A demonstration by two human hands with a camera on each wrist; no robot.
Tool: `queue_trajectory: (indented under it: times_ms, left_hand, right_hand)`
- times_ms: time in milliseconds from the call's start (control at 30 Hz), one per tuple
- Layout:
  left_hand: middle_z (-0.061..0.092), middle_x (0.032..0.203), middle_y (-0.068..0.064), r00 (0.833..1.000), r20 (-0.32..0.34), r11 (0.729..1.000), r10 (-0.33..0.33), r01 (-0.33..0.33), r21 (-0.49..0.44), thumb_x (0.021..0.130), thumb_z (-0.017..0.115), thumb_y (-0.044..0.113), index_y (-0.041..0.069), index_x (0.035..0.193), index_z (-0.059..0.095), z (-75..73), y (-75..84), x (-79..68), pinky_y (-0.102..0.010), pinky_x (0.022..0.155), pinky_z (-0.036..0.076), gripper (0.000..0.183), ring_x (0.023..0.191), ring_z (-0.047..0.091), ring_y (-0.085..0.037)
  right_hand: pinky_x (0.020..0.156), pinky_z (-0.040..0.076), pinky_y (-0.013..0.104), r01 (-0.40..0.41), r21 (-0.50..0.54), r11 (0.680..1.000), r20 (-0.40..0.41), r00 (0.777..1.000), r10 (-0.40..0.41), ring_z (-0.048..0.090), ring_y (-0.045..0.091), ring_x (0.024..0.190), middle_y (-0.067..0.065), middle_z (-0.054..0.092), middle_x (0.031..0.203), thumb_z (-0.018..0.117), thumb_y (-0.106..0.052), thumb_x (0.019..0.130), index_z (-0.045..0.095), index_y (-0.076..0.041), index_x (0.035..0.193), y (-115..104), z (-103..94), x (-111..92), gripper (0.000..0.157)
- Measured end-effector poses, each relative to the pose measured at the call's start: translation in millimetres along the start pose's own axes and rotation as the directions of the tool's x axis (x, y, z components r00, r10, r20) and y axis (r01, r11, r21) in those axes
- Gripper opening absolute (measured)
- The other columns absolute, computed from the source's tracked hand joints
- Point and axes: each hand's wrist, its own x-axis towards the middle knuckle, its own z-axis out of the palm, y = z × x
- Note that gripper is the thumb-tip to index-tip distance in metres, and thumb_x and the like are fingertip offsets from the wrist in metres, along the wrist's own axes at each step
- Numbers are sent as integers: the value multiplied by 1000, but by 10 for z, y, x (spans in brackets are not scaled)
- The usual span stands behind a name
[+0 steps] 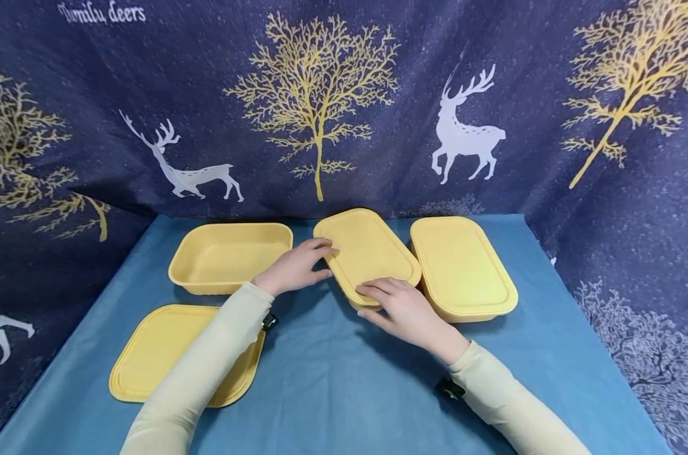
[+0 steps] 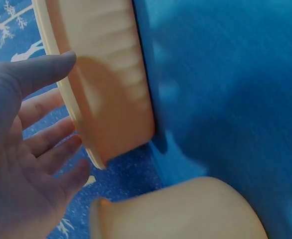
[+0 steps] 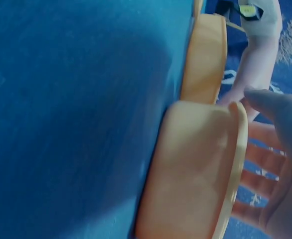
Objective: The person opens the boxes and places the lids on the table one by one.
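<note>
A lidded yellow food container (image 1: 369,246) stands askew at the back middle of the table, its lid lying over the top. My left hand (image 1: 301,265) touches the lid's left edge with extended fingers; in the left wrist view the thumb lies against the rim (image 2: 69,99) and the fingers reach over the lid. At the near edge, my right hand (image 1: 397,309) rests its fingers on the lid, thumb below the rim. In the right wrist view those fingers lie nearly straight along the rim (image 3: 235,164). Whether the lid is fully seated I cannot tell.
Right of it, touching or nearly so, stands another lidded yellow container (image 1: 465,265). An uncovered yellow container (image 1: 230,256) stands at the back left. A loose yellow lid (image 1: 156,354) lies in front of it, partly under my left forearm. A dark printed cloth (image 1: 378,158) hangs behind.
</note>
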Motion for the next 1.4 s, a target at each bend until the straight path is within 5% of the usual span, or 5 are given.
queue_trajectory:
  times_ms: [367,1000,1200,1400]
  left_hand:
    - [49,149,-13,1000,8,1000,-11,11,8,99,67,32,12,142,59,-7,-32,-18,-47,108,42,48,137,47,-31]
    - [50,147,-14,999,-54,1000,3,-3,15,102,61,38,11,142,58,79,142,-81,-46,110,40,48,139,44,-31]
    - [48,148,-15,998,-57,1000,18,-17,11,102,61,35,11,144,56,97,168,-97,-48,111,38,49,141,40,-33]
    - [43,152,-21,995,-103,994,18,-7,112,99,67,32,10,144,55,108,69,-70,-52,115,31,52,146,30,-40]
  right_hand:
    - [87,55,41,-43,22,999,-85,995,44,68,24,104,5,73,114,82,-28,86,79,-17,115,-8,42,32,31]
    - [98,50,43,-52,176,983,-18,998,56,63,24,116,5,70,123,80,-25,88,78,-14,117,276,-91,-98,31]
    - [97,50,44,-8,147,989,-26,1000,12,64,26,114,6,70,123,80,-24,88,77,-13,117,328,-107,-122,32]
    - [93,52,45,25,-17,1000,-57,998,-26,67,26,106,6,72,115,80,-32,88,78,-12,112,256,-69,-77,31]
